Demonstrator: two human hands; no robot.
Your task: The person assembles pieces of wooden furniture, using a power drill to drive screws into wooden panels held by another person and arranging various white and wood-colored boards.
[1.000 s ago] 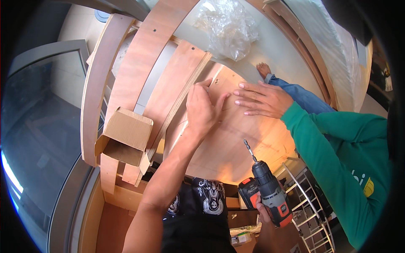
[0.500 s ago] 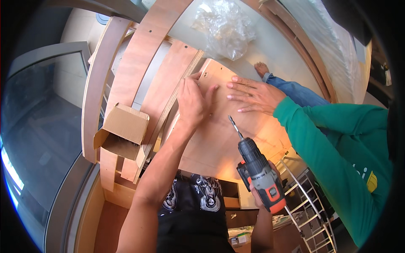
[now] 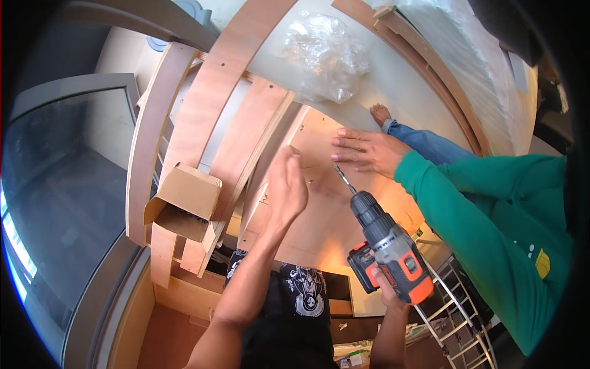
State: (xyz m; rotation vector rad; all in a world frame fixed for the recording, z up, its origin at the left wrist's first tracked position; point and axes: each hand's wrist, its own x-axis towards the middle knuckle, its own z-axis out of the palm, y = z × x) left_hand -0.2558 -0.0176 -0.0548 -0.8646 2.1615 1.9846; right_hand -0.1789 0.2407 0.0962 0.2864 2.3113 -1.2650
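My right hand is wrapped around the grip of a grey, black and orange cordless drill. Its long driver bit points up and away, over a light wooden panel. Above the panel's left part is my left hand, its fingers curled together; whatever they may hold is hidden. Small holes show in the panel near its far corner and along its left edge. A co-worker's hand, from a green sleeve, lies flat on the panel's right side, close to the bit tip.
An open cardboard box with dark small pieces inside sits on wooden slats at left. Beyond the panel lies crumpled clear plastic. A metal ladder is at lower right, a glass-paned frame at far left.
My left hand has drawn back from the panel's far left edge, toward me. The drill has tilted and shifted slightly right, while the co-worker's hand stays on the panel.
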